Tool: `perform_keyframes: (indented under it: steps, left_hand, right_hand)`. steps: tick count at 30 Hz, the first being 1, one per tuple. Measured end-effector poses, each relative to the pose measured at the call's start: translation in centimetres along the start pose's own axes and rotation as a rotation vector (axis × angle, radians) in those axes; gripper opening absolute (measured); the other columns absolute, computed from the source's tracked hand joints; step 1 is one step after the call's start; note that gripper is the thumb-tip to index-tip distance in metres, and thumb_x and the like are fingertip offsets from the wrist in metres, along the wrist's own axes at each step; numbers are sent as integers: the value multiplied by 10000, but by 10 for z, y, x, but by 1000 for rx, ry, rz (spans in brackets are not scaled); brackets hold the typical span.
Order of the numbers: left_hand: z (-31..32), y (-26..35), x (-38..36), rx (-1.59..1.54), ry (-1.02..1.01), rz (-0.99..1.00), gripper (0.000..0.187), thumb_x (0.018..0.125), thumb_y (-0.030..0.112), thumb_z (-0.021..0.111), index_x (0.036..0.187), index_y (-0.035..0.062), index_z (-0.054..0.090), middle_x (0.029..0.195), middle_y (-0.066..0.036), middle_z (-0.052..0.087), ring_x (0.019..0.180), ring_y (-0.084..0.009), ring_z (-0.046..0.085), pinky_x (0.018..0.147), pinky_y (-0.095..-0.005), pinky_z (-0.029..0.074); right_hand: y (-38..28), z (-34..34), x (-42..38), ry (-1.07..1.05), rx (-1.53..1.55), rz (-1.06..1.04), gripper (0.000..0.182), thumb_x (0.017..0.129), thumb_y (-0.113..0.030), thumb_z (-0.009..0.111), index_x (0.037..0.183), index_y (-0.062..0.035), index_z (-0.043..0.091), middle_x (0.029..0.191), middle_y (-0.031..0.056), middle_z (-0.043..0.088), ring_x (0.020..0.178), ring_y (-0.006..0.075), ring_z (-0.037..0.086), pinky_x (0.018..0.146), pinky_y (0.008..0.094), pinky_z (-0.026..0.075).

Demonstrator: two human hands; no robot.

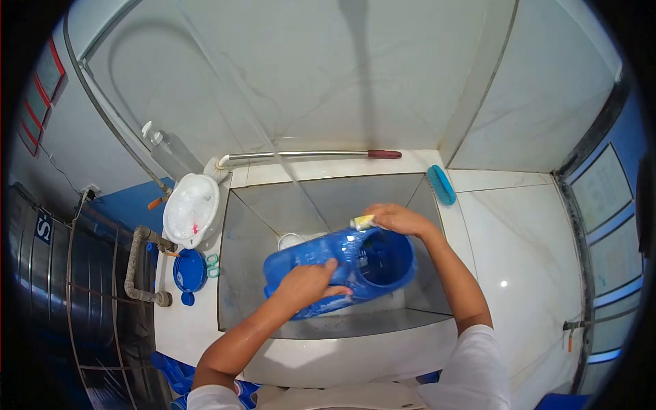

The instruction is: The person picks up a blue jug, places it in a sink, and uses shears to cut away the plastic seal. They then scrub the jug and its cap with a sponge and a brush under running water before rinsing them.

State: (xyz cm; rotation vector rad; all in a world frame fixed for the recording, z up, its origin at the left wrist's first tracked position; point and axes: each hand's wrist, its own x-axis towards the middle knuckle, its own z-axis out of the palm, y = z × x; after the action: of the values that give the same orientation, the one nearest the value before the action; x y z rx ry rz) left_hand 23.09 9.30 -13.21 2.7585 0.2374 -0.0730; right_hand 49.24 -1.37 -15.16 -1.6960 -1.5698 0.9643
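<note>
A blue plastic water jug (314,254) lies tilted over the grey sink basin (273,198), its wide round mouth turned toward my right side. My left hand (306,283) grips the jug's body from the near side, thumb spread across its wet surface. At the far rim of the mouth is my right hand (400,219), fingers closed on a small yellow and white sponge (363,222) that touches the jug's edge. Part of a white round object (291,240) shows behind the jug in the basin; the jug hides the rest.
Left of the basin are a white tub of suds (192,205), a blue lid (189,269), green-handled scissors (213,265) and a pump bottle (171,150). A long-handled brush (307,154) lies along the back ledge. A blue scrub brush (441,184) sits at the right corner.
</note>
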Motion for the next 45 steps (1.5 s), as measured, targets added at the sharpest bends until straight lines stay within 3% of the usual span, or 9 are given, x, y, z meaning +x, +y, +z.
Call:
perform_keyframes:
  steps: [5,8,10,15,19,31,38,44,45]
  left_hand:
    - [-11,37,69,166,-186,219,575,806,563,504,920,-1,530,707,-182,610,698,-341,620,614,-429,488]
    - [13,23,108,216,221,514,452,841,398,522,1005,-23,519,858,-210,614,954,-342,584,779,-429,461]
    - [26,24,113,215,759,166,425,829,289,524,1087,-45,478,956,-234,594,1135,-386,464,896,-442,391]
    - [12,3,102,-268,114,-209,470,766,261,587,1087,-54,449,944,-275,578,980,-460,525,823,-456,429]
    - [10,-12,71,-242,121,-77,585,760,288,595,1163,-98,421,925,-317,574,871,-434,576,761,-458,457]
    - [-1,-13,17,-254,119,-215,491,787,399,602,1034,-19,532,822,-227,606,783,-395,589,693,-443,453]
    - [5,-59,-10,-256,107,-42,469,798,429,590,977,-4,554,863,-228,610,824,-389,585,708,-457,448]
    - [41,-105,-54,-248,322,-199,461,814,387,615,1028,-12,530,864,-192,620,805,-314,621,701,-385,485]
    - [44,-115,-55,-243,315,-206,461,814,387,615,1028,-12,530,864,-192,620,805,-314,621,701,-385,485]
  right_hand:
    - [60,47,-52,30,517,562,444,971,-339,302,1242,-22,454,1236,161,492,1166,218,455,978,319,357]
    - [47,64,-54,430,445,369,510,978,-378,272,1342,-25,324,1328,160,402,1217,229,400,1014,336,316]
    - [55,76,-43,670,265,210,549,980,-379,219,1394,-18,219,1417,152,288,1280,258,315,1061,352,243]
    - [116,116,-5,969,1145,463,477,979,-360,248,1308,-36,367,1237,123,485,1211,251,398,1051,401,258]
    - [50,76,20,1487,-102,311,317,868,-227,494,1107,-20,517,1111,178,513,1046,350,450,893,460,333]
    - [-52,87,20,1055,-743,-91,199,690,-145,579,863,-48,562,906,156,538,867,300,505,785,439,393]
    - [42,76,17,837,-381,77,272,827,-244,492,954,-13,562,1012,202,552,967,358,487,853,454,370]
    - [22,74,122,242,-39,-433,341,899,-272,432,1042,1,580,1048,171,598,1081,277,508,904,384,378]
    - [47,82,131,258,167,-146,342,903,-266,419,1032,2,586,1004,166,617,1035,285,538,890,385,398]
